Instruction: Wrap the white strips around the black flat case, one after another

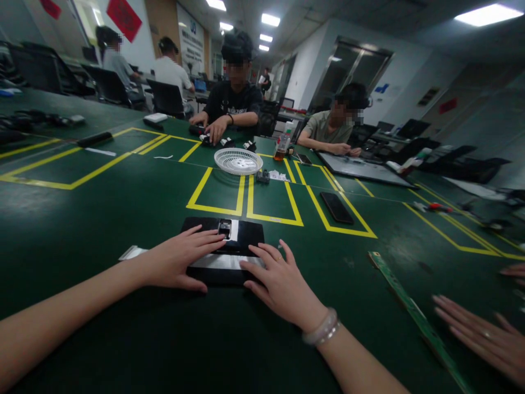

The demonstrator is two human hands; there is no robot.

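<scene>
A flat black object (251, 232) with a shiny silver band and a small window-like part near its top lies on the green table right in front of me; I cannot make out its kind. My left hand (182, 257) rests over its left side, fingers outstretched toward the small window. On the opposite side, my right hand (283, 279) touches the silver band with its fingers spread. Neither hand is wrapped around anything. A pale strip (132, 253) pokes out beside my left wrist.
Yellow tape outlines (215, 209) mark the table. Beyond my hands are a white basket (219, 158), a bottle (282, 145) and a black phone (336, 207). A long green circuit board (414, 314) lies at right, near another person's hand (479, 336). Two people sit across the table.
</scene>
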